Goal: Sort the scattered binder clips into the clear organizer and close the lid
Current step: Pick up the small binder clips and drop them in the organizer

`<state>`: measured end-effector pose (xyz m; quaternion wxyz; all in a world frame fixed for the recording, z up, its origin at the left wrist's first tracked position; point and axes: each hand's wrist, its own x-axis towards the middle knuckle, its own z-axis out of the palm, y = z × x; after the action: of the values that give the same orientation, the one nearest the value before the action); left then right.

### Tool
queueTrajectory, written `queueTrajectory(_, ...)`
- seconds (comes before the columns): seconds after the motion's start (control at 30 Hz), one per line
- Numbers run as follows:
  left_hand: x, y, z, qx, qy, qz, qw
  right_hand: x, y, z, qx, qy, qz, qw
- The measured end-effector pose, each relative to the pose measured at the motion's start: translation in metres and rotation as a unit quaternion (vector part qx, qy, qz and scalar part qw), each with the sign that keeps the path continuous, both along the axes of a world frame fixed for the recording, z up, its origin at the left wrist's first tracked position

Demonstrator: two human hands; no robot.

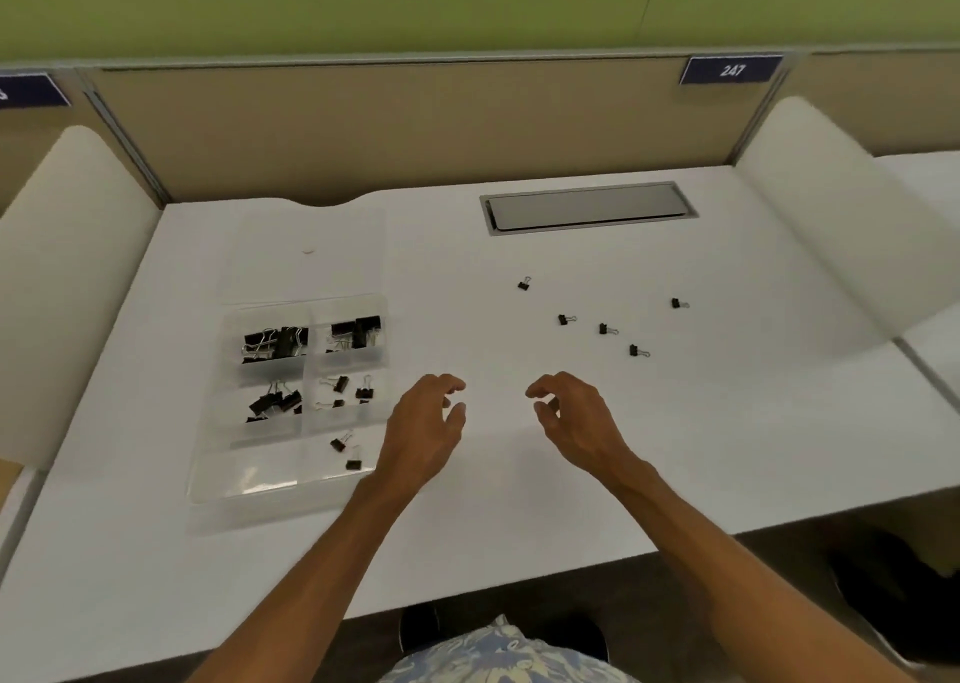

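Note:
A clear organizer lies open on the white desk at the left, its compartments holding black binder clips of different sizes. Its clear lid lies flat behind it. Several small black binder clips are scattered on the desk to the right, among them one farthest back, one in the middle and one nearest me. My left hand hovers just right of the organizer, fingers apart and empty. My right hand is beside it, fingers curled loosely, holding nothing, short of the scattered clips.
A metal cable hatch is set into the desk at the back. Beige partition panels and white rounded side dividers enclose the desk. A blue number plate hangs at the back right.

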<state>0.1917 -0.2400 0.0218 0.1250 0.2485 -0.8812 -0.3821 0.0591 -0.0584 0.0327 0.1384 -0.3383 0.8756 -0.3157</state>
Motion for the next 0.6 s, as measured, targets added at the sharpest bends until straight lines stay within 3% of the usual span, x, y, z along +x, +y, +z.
queueTrajectory(0.33, -0.068, 0.132, 0.007, 0.012, -0.001, -0.011, 1.0, -0.068, 0.138, 0.006, -0.002, 0.013, -0.029, 0.999)
queueTrajectory(0.6, -0.094, 0.19, 0.012, 0.0, -0.005, 0.0, 1.0, -0.103, 0.194, 0.012, -0.014, 0.015, -0.03, 0.999)
